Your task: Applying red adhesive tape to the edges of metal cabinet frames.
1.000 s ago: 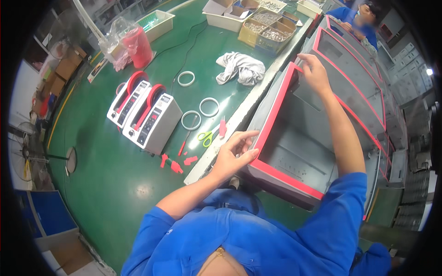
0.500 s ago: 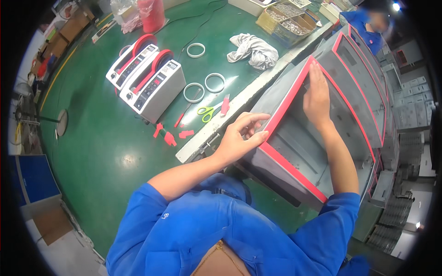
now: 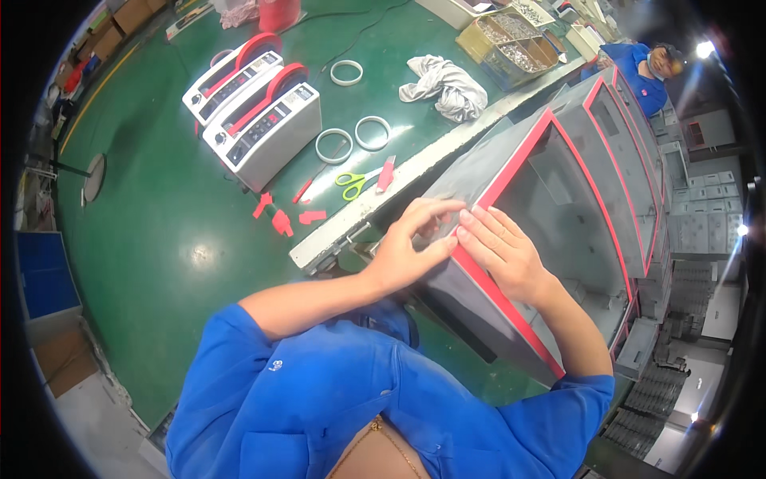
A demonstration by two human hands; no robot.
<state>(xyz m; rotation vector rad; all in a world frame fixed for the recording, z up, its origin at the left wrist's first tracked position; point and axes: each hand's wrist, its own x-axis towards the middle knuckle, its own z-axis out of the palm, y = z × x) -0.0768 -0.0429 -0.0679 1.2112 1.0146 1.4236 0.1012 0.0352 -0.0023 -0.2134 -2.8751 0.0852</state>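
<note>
A grey metal cabinet [image 3: 488, 156] lies in front of me with its open side up, the rim edged in red tape [image 3: 515, 162]. My left hand [image 3: 411, 243] is closed round the near left corner, with thumb and forefinger on the taped edge. On that same corner my right hand [image 3: 504, 254] lies with its fingers straight and flat over the tape, its fingertips close to the left hand's. Whether a loose tape end is under the fingers is hidden.
Two tape dispensers [image 3: 267, 136] with red rolls stand on the green table, near white rings [image 3: 345, 73], green-handled scissors [image 3: 351, 185], red tape scraps [image 3: 281, 223] and a grey cloth [image 3: 444, 88]. Another taped cabinet [image 3: 618, 152] stands beyond mine. A co-worker [image 3: 638, 76] is at the far right.
My right hand has slid down along the taped edge, from the far corner to the near left corner. The left hand has stayed at that corner.
</note>
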